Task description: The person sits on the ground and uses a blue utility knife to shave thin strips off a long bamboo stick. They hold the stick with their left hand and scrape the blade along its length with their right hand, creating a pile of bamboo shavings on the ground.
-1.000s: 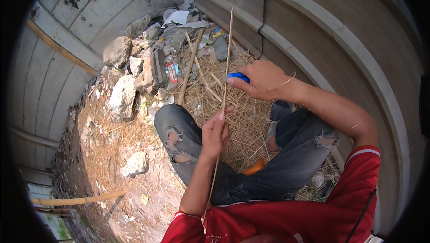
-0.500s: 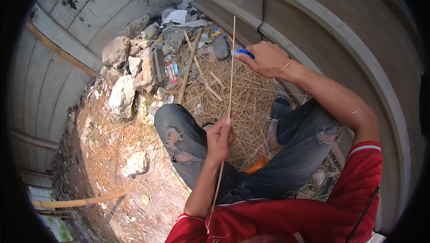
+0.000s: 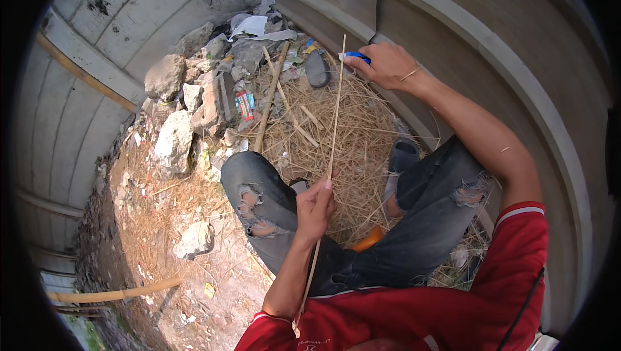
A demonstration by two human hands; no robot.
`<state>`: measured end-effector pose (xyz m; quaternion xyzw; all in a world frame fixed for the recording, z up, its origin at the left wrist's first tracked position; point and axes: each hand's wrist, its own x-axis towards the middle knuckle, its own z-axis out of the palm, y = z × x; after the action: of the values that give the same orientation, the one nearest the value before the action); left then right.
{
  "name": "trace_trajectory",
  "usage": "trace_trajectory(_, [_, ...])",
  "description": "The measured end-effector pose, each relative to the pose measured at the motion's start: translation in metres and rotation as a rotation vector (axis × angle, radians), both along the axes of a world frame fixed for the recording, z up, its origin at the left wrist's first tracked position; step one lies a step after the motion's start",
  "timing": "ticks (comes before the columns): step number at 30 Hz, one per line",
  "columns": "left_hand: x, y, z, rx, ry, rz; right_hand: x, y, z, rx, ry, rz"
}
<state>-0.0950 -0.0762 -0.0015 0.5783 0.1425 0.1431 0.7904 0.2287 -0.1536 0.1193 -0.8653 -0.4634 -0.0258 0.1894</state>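
Note:
A long, thin strip of pale wood or bamboo (image 3: 337, 105) slants from near my chest out over the straw. Its lower part passes along my left forearm. My left hand (image 3: 315, 212) is closed around the strip between my knees. In my right hand (image 3: 391, 67), closed and farther out, is a small blue cutter knife (image 3: 358, 58). Its short blade meets the strip just below the far tip. Most of the cutter is hidden inside my right fist.
Straw-like shavings (image 3: 304, 115) cover the ground between my legs. Rocks (image 3: 173, 141) and litter are piled ahead and left. A dark stone (image 3: 317, 69) lies near the strip. Corrugated metal sheeting (image 3: 472, 47) rises close on my right. Something orange (image 3: 369, 239) lies under my legs.
My right hand and the cutter have moved away from me, closer to the strip's far tip. The strip has slid slightly toward me, and my left hand has come back a little.

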Motion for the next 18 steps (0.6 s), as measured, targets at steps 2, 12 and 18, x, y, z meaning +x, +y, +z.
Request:
trace_trajectory(2, [0.004, -0.002, 0.001, -0.038, -0.013, -0.017, 0.018, 0.002, -0.003, 0.051, 0.0, -0.149])
trace_trajectory(12, [-0.007, 0.003, -0.011, 0.039, 0.055, 0.017, 0.047, -0.021, -0.004, 0.447, 0.385, -0.201])
trace_trajectory(18, [0.01, 0.005, 0.008, 0.099, 0.016, 0.018, -0.024, -0.001, 0.009, 0.334, 0.81, 0.052])
